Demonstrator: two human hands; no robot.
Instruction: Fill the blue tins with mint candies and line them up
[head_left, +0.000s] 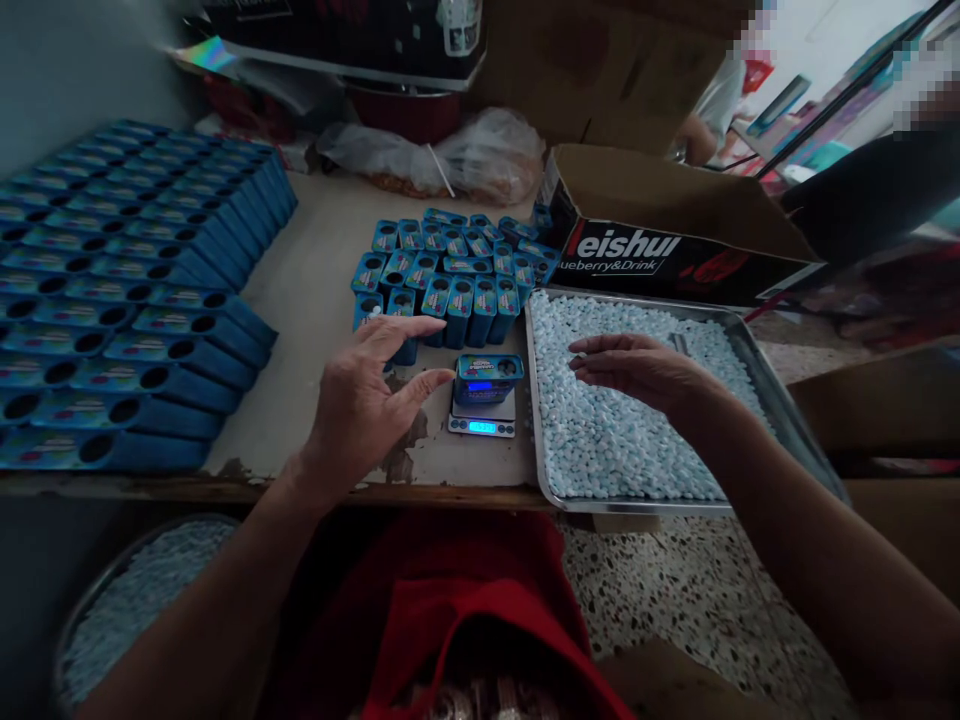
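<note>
A blue flat box with a round hole in its top stands upright on a small digital scale with a lit blue display. My left hand is beside it, thumb and forefinger spread, the thumb tip close to the box's left edge; I cannot tell whether it touches. My right hand hovers over a metal tray full of small pale blue-white pellets. Its fingers are stretched forward and pressed together at the tips. A pale speck shows there, too small to name.
Several similar blue boxes stand behind the scale. Many more fill rows on the left. An open carton stands behind the tray, near a tied plastic bag. A round container of pellets is below the table edge. Another person's arm shows far right.
</note>
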